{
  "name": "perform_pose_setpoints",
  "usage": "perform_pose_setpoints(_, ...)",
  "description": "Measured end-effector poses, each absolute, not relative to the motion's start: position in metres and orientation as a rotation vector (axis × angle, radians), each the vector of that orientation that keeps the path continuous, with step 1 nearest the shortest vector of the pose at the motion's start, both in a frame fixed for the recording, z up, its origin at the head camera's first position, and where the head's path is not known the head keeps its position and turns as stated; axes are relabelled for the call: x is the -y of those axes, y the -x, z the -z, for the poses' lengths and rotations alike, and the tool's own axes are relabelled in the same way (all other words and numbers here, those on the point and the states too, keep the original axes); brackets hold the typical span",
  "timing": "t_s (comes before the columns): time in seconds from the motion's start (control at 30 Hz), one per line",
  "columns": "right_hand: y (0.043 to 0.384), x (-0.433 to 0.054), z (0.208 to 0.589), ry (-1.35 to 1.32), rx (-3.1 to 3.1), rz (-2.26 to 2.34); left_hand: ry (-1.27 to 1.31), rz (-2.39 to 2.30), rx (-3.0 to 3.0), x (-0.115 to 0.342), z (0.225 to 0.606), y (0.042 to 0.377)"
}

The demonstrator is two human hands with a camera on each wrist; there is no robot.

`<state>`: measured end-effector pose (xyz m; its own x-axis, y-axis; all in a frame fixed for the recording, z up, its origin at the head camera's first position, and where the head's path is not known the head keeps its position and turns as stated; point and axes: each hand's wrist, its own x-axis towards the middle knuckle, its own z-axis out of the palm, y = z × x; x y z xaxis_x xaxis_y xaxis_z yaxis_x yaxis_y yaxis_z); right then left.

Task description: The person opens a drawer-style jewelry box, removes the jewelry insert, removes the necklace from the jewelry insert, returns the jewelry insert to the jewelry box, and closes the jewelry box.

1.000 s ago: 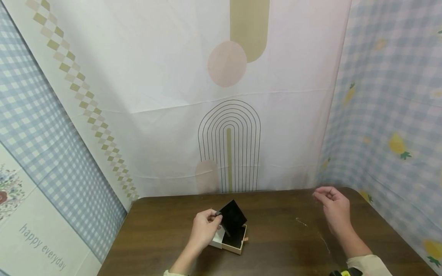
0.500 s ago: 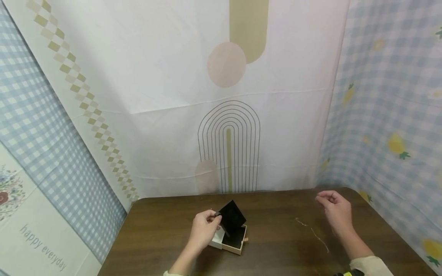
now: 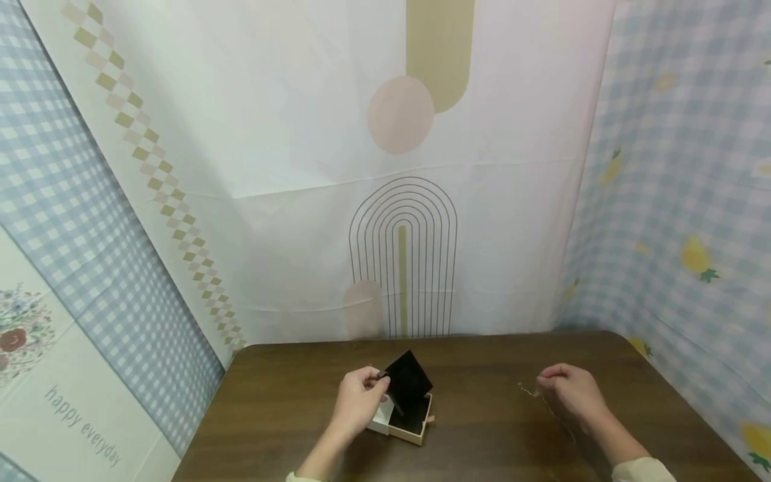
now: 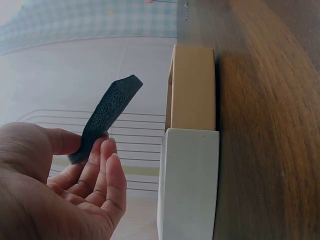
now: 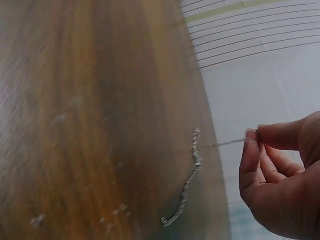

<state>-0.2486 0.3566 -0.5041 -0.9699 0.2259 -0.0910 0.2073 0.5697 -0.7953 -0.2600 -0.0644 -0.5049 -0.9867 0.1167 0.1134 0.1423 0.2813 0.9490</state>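
My left hand (image 3: pixel 358 400) pinches a square black foam pad (image 3: pixel 411 380) between thumb and fingers, tilted up above a small drawer box. The box has a white sleeve (image 4: pixel 190 185) and a tan drawer (image 4: pixel 194 87), which is slid partly out with a black interior showing in the head view. At the right, my right hand (image 3: pixel 572 393) pinches one end of a thin metal chain (image 5: pixel 184 192), seen best in the right wrist view. A strand runs from the fingertips down to the table, where the rest of the chain lies in a loose line.
The brown wooden table (image 3: pixel 289 402) reaches back to a white patterned cloth (image 3: pixel 289 268). Checked blue cloths hang at the left and right sides. A small ribbon tab (image 3: pixel 430 419) sticks out from the drawer's front.
My right hand has come down and slightly left, closer to the far end of the chain on the table. The left hand and foam pad hold nearly the same place over the box.
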Motion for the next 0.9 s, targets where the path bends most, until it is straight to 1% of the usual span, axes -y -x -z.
perform_pose_setpoints(0.4,0.248,-0.354,0.529,0.331,2.865,-1.186,0.248,1.848,2.496,0.063,0.501,0.257)
perform_pose_setpoints(0.9,0.253,-0.354,0.54,0.222,2.94,-0.974,0.237,1.865,2.507,0.064,0.503,0.257)
